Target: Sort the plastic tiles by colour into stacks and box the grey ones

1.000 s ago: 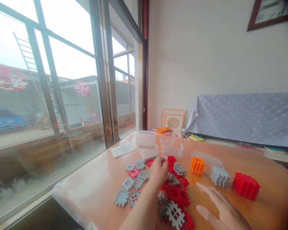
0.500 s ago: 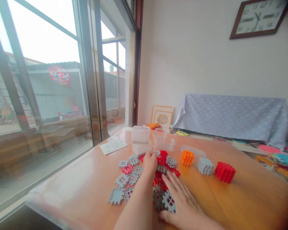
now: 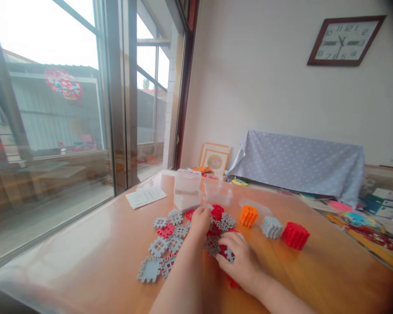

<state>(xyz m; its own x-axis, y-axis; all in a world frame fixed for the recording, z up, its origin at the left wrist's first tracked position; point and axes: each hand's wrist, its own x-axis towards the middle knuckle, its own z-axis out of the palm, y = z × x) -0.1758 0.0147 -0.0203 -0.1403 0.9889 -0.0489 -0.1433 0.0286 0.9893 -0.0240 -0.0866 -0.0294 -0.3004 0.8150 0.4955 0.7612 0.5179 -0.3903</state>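
Grey and red square notched plastic pieces (image 3: 150, 269) are spread in a loose pile on the wooden table. My left hand (image 3: 201, 219) is closed at the far side of the pile; what its fingers hold, if anything, is hidden. Over the pile's right side, my right hand (image 3: 237, 253) curls its fingers around a grey piece (image 3: 229, 254), with red pieces beside and below it. To the right stand three stacks: orange (image 3: 248, 216), grey (image 3: 271, 227) and red (image 3: 295, 235).
Clear plastic boxes (image 3: 187, 189) stand at the table's far end, beside a printed paper (image 3: 146, 197). A transparent lid (image 3: 256, 206) lies behind the stacks. Windows line the left side, and a dotted cloth (image 3: 298, 161) drapes over something beyond the table.
My right hand has drawn its spread fingers inward and shifted some pieces under it. My left hand remains at the pile's far side. The camera view has turned slightly.
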